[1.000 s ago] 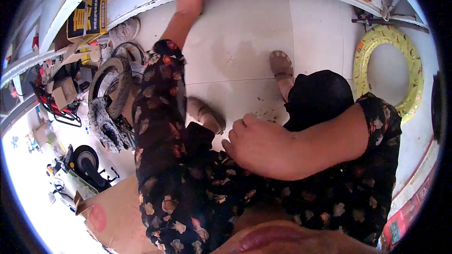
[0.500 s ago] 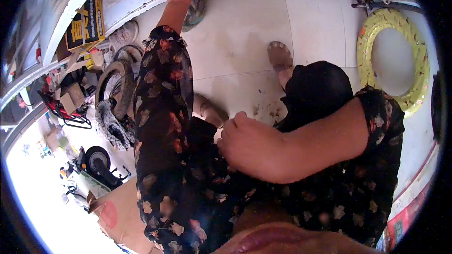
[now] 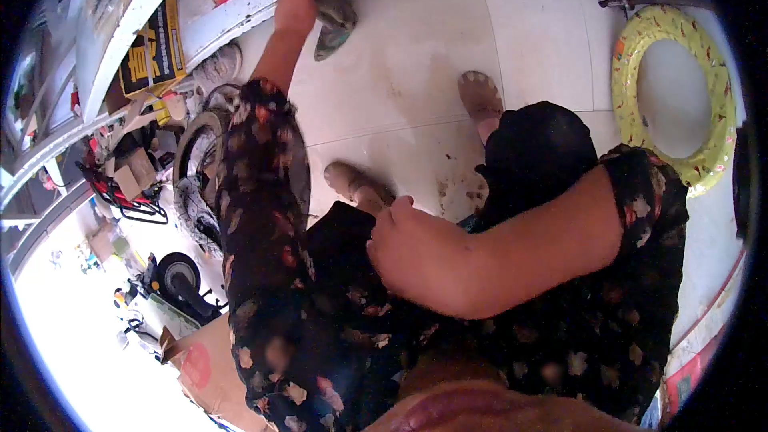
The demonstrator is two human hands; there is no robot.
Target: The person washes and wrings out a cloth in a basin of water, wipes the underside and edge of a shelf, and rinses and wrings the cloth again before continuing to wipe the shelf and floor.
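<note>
In a cluttered room, a pale tiled floor [image 3: 400, 40] is spreading beneath a seated person [image 3: 352, 336], who is wearing dark floral clothes. A white-edged ledge [image 3: 232, 22] is running across the top of the view. At the far right, a yellow ring [image 3: 626, 88] is lying near the wall; at the left, a tyre [image 3: 190, 140] is sitting among piled goods. The left arm [image 3: 276, 64] is stretching forward to the ledge, apparently because the cloth's place there is beyond the lap's reach. The right arm [image 3: 528, 244] is bending across the lap, seemingly resting there and bearing no load. A grey-green cloth [image 3: 334, 22] is hanging beside the ledge, over the floor; it is probably drooping because only its upper end is being gripped. The left hand [image 3: 296, 8] is clamping that end, though blur is hiding the separate fingers. The right hand [image 3: 408, 244] is curling its fingers close together; whether they are closing on anything, I cannot tell.

Compared with half a second earlier, the left hand is sitting slightly lower, and the cloth is showing more fully beside it. The right hand is keeping its place over the lap.
</note>
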